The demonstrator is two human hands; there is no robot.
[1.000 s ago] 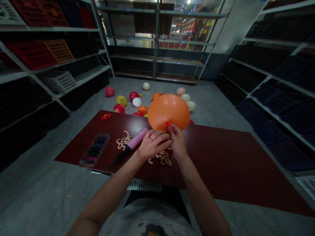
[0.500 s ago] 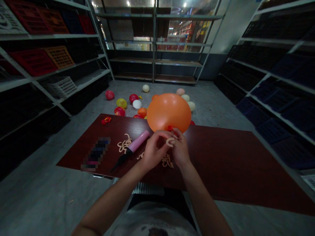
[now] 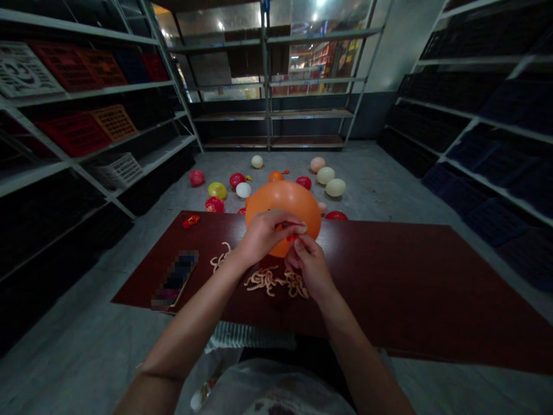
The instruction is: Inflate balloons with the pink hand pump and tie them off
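Note:
A large inflated orange balloon sits over the far edge of the dark table, right in front of my hands. My left hand reaches across its near side, thumb and fingers pinched at the red-orange neck. Just below, my right hand is also closed at the neck, with fingertips bent in. A small pale piece shows at my left fingertips, too small to name surely. Under my hands lie two heaps of tan curly bands. More tan bands show partly behind my left forearm.
On the table's left side lie a blurred-out phone-like object and crumpled red-yellow balloons. Several small balloons are scattered on the floor beyond. Shelves with crates stand left and right, and a metal rack at the back.
The balloon has shifted left and nearer, and my left hand has moved over its near side. The pink pump is out of sight. The tan loop seen by my right fingers no longer shows there.

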